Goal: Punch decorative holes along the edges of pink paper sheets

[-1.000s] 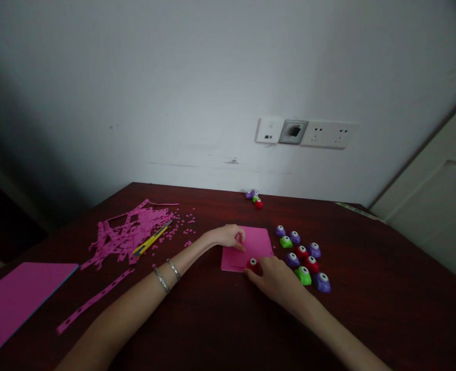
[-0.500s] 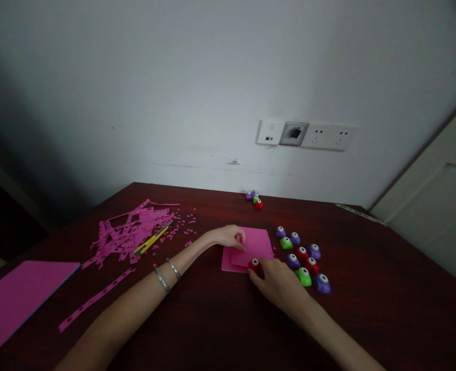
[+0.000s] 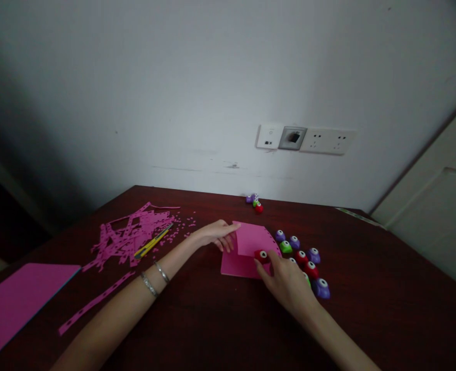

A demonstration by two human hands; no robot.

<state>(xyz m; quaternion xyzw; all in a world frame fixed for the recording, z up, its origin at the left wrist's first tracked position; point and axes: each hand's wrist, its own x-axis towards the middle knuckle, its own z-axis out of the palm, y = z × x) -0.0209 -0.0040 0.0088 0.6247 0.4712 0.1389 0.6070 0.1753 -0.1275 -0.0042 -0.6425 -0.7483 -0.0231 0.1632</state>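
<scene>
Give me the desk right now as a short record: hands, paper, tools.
left hand: thumb over the left edge of the upper flat pink paper sheet
right hand: gripping a rounded red plastic punch
under the sheet: another flat pink piece
scraps: tangled pink perforated paper strips, left
cutter: slim yellow utility knife, right side of strips
other punches: purple, green and red plastic, right of the sheet

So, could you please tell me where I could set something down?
The table is bare right of the nearer punches, and between the forearms this side of the pink sheets. It's crowded around the scraps, cutter, left hand and right hand.
</scene>
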